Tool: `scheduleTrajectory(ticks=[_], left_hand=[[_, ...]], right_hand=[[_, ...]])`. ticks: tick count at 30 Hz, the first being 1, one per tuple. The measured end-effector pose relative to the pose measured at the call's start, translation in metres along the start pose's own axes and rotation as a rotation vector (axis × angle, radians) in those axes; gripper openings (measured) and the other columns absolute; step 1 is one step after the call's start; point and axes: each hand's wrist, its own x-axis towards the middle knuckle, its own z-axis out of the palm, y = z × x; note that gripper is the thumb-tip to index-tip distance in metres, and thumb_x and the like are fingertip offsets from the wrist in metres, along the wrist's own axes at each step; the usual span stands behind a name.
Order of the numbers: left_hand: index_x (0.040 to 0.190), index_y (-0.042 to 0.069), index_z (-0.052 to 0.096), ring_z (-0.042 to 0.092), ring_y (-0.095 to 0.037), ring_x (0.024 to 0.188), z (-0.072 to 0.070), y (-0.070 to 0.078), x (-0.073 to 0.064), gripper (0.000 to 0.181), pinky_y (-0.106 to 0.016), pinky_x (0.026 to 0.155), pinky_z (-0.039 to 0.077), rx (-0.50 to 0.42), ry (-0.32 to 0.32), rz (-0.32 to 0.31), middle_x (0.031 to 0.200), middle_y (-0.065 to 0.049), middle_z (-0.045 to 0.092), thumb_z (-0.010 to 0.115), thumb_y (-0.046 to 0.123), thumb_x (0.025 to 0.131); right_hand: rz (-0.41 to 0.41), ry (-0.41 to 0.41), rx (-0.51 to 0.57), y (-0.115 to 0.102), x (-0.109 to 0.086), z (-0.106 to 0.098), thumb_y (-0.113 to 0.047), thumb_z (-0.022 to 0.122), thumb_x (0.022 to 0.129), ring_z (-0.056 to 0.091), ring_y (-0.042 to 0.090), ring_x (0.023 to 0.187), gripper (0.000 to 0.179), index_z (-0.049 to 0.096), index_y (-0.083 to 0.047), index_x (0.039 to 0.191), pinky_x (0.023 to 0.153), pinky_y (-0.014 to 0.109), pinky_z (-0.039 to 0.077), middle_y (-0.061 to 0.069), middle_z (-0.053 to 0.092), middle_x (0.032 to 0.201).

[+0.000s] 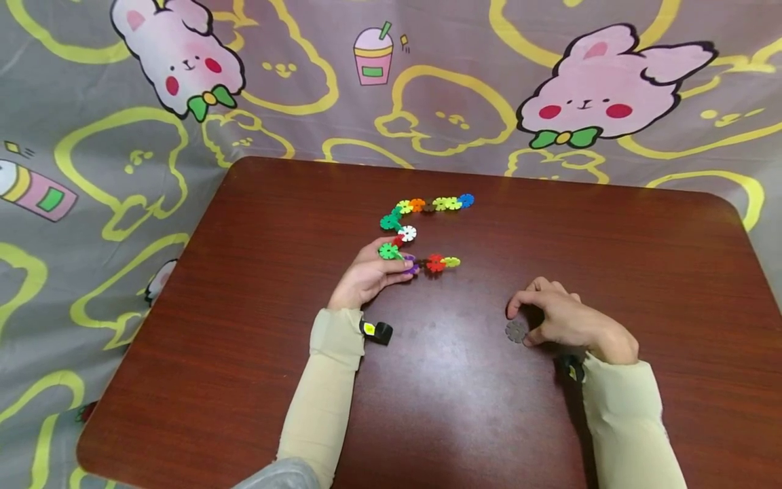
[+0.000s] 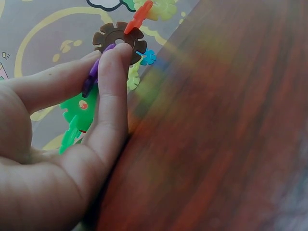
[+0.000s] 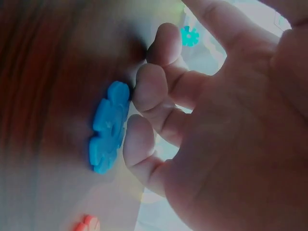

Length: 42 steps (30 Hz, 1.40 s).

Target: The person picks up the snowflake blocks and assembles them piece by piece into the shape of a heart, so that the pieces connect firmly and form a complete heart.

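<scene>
My left hand (image 1: 374,273) pinches a purple notched disc (image 2: 91,77) between thumb and fingertip. The disc is part of a curved chain of colourful snowflake discs; a brown disc (image 2: 111,37), a red disc (image 1: 436,263) and a yellow-green disc (image 1: 451,262) form its near end. A green disc (image 1: 387,251) lies over the hand, and a blue disc (image 1: 466,200) ends the far side. My right hand (image 1: 565,316) bends low over the table around a loose grey disc (image 1: 516,331), thumb tip at its edge. In the right wrist view, a loose blue disc (image 3: 110,127) is beside the fingertips.
A dark reddish wooden table (image 1: 275,380) with rounded corners lies beneath both hands. Behind it hangs a grey cloth (image 1: 440,41) printed with rabbits and drinks. Part of a red disc (image 3: 88,224) shows at the bottom of the right wrist view.
</scene>
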Motion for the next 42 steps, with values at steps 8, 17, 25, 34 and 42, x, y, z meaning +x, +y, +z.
scheduleTrajectory(ticks=[8,17,25,34,42], left_hand=[[0.145,0.003,0.033,0.072,-0.021,0.079,-0.002,0.001,-0.001,0.061,-0.03,0.073,0.06,-0.009,0.002,0.002,0.087,-0.006,0.069,0.054,-0.013,0.09],[0.145,0.002,0.033,0.072,-0.021,0.079,-0.003,0.002,-0.001,0.061,-0.03,0.073,0.06,-0.004,0.001,0.01,0.086,-0.007,0.07,0.055,-0.013,0.09],[0.145,0.003,0.033,0.072,-0.021,0.079,-0.003,0.0,0.0,0.061,-0.03,0.073,0.06,0.003,0.007,0.007,0.086,-0.007,0.069,0.054,-0.013,0.09],[0.144,0.003,0.033,0.072,-0.021,0.078,-0.001,-0.002,0.001,0.06,-0.03,0.072,0.06,0.002,0.006,0.004,0.084,-0.007,0.069,0.054,-0.013,0.09],[0.144,0.004,0.033,0.072,-0.021,0.077,-0.002,-0.002,0.002,0.061,-0.031,0.073,0.06,0.003,0.016,-0.007,0.084,-0.008,0.069,0.056,-0.012,0.09]], right_hand=[[0.005,0.018,-0.025,-0.003,0.004,0.001,-0.018,0.087,0.059,0.044,0.026,0.099,0.039,0.064,-0.03,0.088,0.076,0.044,0.031,0.001,0.049,0.095],[0.001,0.035,-0.011,-0.002,0.007,0.001,-0.019,0.089,0.058,0.045,0.026,0.098,0.039,0.061,-0.028,0.084,0.075,0.044,0.032,0.0,0.05,0.094],[-0.028,0.061,-0.016,-0.005,0.018,-0.004,-0.009,0.084,0.065,0.049,0.023,0.088,0.034,0.058,-0.021,0.085,0.071,0.037,0.035,0.001,0.055,0.088],[0.065,0.105,0.113,-0.021,0.048,-0.008,-0.004,0.066,0.085,0.049,0.016,0.067,0.013,0.055,-0.006,0.091,0.063,0.029,0.038,0.005,0.06,0.076],[0.158,0.236,0.412,-0.033,0.071,0.001,-0.009,0.059,0.092,0.056,0.023,0.074,0.022,0.053,0.003,0.109,0.068,0.028,0.044,0.011,0.06,0.085]])
